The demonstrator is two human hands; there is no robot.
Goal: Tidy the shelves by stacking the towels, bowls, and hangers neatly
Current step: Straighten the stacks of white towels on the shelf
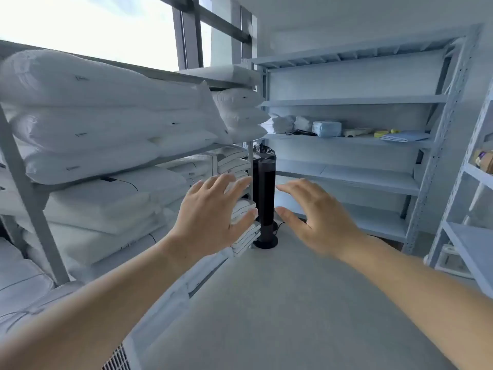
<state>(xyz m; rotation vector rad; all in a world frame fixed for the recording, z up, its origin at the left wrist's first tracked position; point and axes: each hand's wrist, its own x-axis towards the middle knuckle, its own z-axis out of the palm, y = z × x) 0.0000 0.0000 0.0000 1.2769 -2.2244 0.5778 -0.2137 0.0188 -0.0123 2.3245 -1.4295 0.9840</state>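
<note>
Both hands empty, fingers spread: left hand (213, 217) and right hand (320, 220) held out mid-aisle. Loose towels (278, 124) sit at the left end of the far rack's (354, 141) middle shelf, well apart. Step looks like approach; next needs walking up, then gathering towels.

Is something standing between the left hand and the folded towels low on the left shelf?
Nothing visible does. The left hand is open in front of the folded towels; the black tower stands to their right, not between.
</note>
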